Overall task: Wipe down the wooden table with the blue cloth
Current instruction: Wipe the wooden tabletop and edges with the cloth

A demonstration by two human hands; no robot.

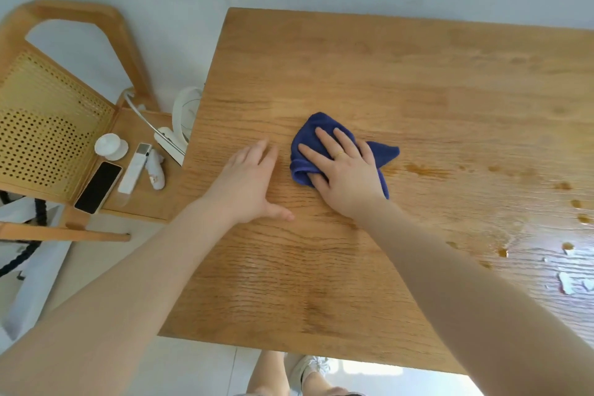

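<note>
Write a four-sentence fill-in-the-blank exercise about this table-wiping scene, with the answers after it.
1. The right hand presses a crumpled cloth of ____ colour onto the wooden table.
2. The left hand lies flat on the table, holding ____.
3. Amber droplets lie to the ____ of the cloth.
4. The black phone lies on the seat of the wooden ____.

Answers: blue; nothing; right; chair

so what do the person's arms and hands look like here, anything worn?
Both forearms are bare, with no sleeves, gloves or watch in view. The right hand wears a thin gold ring on one of its fingers. The left hand shows no jewellery.
</note>
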